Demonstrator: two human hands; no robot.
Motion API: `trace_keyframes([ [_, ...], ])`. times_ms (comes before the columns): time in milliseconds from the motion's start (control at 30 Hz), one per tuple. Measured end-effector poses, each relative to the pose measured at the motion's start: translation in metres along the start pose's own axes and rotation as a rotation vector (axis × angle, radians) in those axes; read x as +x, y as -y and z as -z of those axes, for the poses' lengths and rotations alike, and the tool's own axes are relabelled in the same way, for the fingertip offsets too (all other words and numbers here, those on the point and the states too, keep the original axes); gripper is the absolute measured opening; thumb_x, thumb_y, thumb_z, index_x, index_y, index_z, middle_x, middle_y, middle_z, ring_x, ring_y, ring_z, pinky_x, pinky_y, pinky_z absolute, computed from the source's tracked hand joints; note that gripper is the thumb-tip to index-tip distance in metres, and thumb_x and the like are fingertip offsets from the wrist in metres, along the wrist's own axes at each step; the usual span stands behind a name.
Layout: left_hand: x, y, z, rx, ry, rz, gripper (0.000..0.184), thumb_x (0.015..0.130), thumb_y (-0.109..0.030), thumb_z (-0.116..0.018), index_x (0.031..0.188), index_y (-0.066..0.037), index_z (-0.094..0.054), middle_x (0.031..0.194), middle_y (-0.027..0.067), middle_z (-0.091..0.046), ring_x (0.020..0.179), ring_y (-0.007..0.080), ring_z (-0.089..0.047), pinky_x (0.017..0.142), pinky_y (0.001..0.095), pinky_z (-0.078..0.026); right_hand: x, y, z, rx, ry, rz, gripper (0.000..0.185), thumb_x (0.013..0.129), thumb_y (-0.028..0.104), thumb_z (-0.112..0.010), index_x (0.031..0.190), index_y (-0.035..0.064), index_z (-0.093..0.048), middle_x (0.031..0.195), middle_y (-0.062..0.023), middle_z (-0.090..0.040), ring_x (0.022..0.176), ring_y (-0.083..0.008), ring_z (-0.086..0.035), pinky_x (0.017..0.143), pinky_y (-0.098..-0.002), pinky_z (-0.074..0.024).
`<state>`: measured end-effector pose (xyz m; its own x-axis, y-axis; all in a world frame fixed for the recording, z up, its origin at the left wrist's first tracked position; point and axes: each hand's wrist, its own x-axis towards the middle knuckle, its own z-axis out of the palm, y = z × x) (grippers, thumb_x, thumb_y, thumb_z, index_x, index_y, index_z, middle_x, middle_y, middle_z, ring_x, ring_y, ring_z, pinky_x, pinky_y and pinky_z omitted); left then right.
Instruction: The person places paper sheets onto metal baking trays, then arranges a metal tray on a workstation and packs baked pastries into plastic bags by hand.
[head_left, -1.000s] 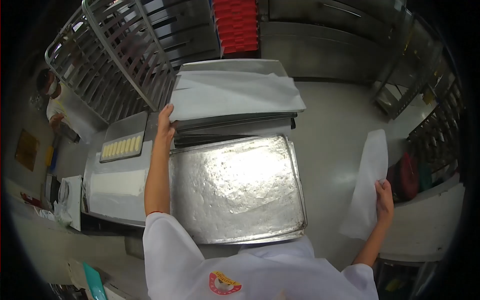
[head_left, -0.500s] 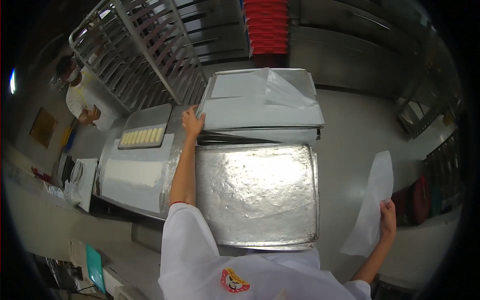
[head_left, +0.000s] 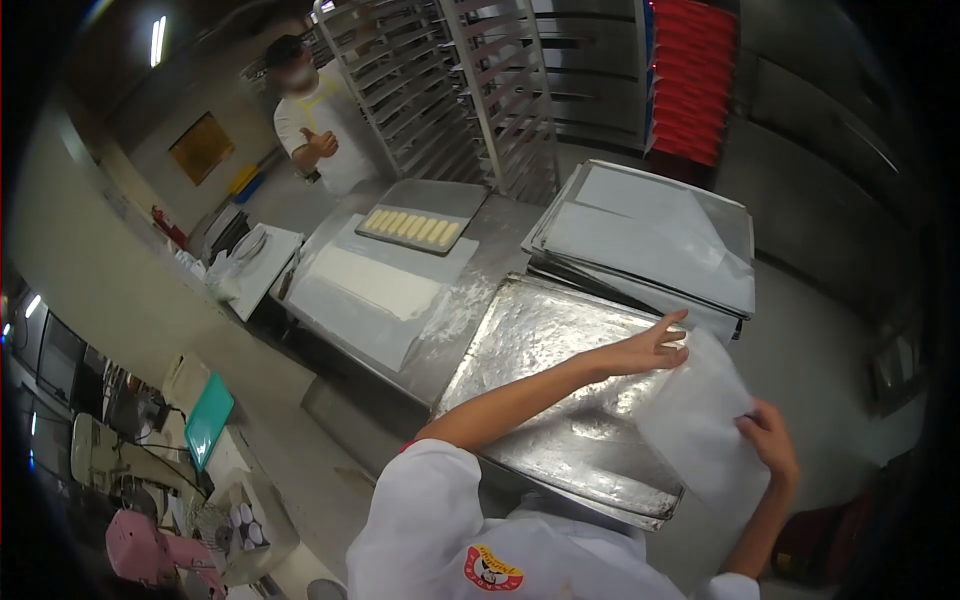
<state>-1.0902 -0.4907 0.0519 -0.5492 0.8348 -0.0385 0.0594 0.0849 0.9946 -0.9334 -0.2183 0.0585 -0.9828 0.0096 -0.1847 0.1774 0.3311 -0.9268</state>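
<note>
Grips one paper sheet (head_left: 698, 425) in pinched right hand (head_left: 768, 438); holds left hand (head_left: 650, 350), spread, at its edge. Wears one badge (head_left: 493, 569) with unreadable lettering.

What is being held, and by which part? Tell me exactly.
A white sheet, by its right edge, in the right hand. The left hand is at its upper end; whether that hand holds it can't be told.

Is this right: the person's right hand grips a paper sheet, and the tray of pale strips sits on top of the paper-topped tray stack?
No, the tray of pale strips sits on the metal table, beside the paper-topped tray stack, per the head view. The right hand does grip a paper sheet.
</note>
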Motion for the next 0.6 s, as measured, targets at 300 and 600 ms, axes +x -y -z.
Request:
trace_keyframes([
  [300,-0.089,0.005,0.026,-0.128,-0.312,0.171,0.092,0.078,-0.043,-0.071,0.147,-0.022,-0.015,0.131,0.0187,-0.045,0.119,0.0307,-0.044,0.099,0.0393,-0.036,0.106,0.026,-0.066,-0.310,0.409,0.157,0.017,0.084,0.017,-0.063,0.082,-0.0002,-0.062,0.065,-0.0025,-0.056,0.063,-0.0104,-0.050,0.058,-0.0281,-0.0415],
  [600,-0.141,0.084,0.067,-0.197,-0.669,0.277,0.035,0.077,0.004,-0.054,0.111,-0.003,-0.059,0.080,0.0040,-0.063,0.068,0.0107,-0.058,0.060,0.0216,-0.047,0.154,0.014,-0.121,-0.299,0.519,0.201,0.029,0.082,0.019,-0.066,0.104,0.0021,-0.056,0.075,-0.0054,-0.057,0.066,-0.0121,-0.052,0.060,-0.0291,-0.0437],
])
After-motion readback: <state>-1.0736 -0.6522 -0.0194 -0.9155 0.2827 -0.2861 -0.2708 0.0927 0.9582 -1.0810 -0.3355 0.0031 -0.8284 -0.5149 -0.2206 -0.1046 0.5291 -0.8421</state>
